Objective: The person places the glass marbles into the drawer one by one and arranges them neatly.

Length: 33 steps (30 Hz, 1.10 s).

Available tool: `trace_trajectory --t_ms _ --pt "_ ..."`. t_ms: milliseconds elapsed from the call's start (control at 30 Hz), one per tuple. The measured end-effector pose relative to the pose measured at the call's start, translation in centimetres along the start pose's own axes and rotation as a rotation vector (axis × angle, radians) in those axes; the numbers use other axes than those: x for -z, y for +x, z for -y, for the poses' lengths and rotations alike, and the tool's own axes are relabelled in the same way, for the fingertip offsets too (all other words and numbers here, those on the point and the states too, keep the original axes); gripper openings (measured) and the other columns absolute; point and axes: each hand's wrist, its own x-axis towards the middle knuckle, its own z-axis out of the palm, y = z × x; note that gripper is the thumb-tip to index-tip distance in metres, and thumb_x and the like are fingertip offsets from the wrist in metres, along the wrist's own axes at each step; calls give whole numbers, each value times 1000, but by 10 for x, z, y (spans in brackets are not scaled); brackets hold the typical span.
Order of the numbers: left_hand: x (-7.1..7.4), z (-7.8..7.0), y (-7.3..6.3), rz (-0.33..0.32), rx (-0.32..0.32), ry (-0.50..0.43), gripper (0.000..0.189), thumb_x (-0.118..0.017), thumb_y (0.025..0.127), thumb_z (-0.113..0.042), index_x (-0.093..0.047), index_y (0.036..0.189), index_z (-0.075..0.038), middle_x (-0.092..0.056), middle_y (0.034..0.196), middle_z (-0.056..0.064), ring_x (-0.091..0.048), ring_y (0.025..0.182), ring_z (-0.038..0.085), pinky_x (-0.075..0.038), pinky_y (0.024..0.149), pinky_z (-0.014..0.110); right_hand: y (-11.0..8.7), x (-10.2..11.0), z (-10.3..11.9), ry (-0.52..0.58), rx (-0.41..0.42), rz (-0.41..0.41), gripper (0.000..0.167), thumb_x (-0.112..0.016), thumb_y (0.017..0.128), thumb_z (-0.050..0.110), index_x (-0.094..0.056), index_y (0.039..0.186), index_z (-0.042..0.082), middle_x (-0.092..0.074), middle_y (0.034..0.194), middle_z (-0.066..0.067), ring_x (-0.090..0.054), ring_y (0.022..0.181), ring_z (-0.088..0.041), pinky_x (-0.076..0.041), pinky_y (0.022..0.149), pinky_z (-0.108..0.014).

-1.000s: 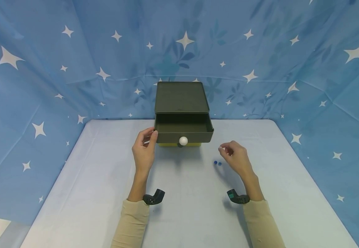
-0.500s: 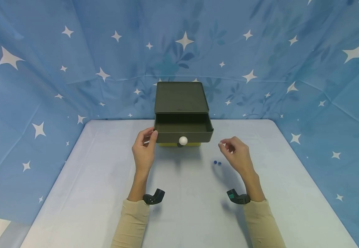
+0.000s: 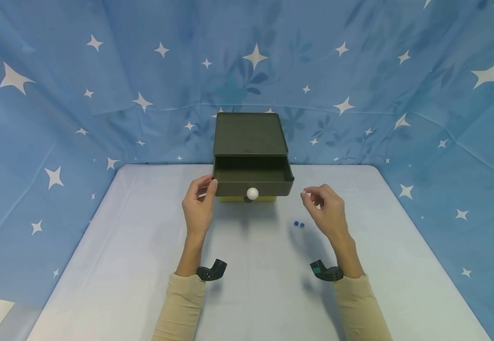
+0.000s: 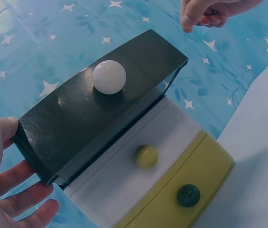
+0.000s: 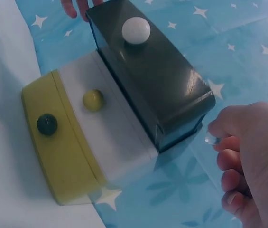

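A small chest of drawers has its dark green top drawer (image 3: 230, 189) pulled out, with a round white knob (image 3: 252, 193) on the front. My left hand (image 3: 198, 208) holds that drawer at its left front corner, thumb on the front and fingers along the side (image 4: 23, 190). To the right of the drawer, my right hand (image 3: 327, 210) is raised over the table. Its thumb and forefinger pinch a small clear bead (image 5: 212, 139). Below that hand, two small blue beads, a left one (image 3: 296, 223) and a right one (image 3: 302, 225), lie on the table.
Under the green drawer are a closed white drawer (image 4: 110, 190) with a yellow knob and a yellow one (image 4: 209, 166) with a green knob. The chest stands at the back of the white table (image 3: 114, 246), against a blue star-patterned curtain (image 3: 114, 61).
My right hand has risen slightly and moved away from me, up beside the drawer, still pinching the bead. My left hand and the drawer have stayed in place.
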Motion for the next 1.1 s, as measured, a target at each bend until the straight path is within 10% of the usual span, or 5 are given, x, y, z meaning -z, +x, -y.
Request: trace_trajectory --t_ms 367,933,1100 --pt "1 0 1 -4 3 2 27 -66 97 -12 -67 120 3 -68 110 22 -64 96 21 -48 75 13 18 -6 20 89 92 -143 13 -75 87 3 -75 100 2 -60 74 -10 -52 67 -19 -40 66 -13" --pt "0 2 0 4 26 -8 28 -67 97 -14 -67 121 1 -68 112 21 -62 97 19 -48 77 15 31 -24 22 109 140 -98 12 -74 88 5 -73 98 -2 -59 74 -11 -52 66 -17 -39 62 -11" --pt "0 25 4 3 -4 -12 28 -69 96 -24 -69 119 -8 -70 110 13 -64 97 16 -49 76 16 32 -25 21 100 128 -94 14 -75 88 6 -73 98 -2 -59 75 -11 -52 66 -18 -38 62 -10"
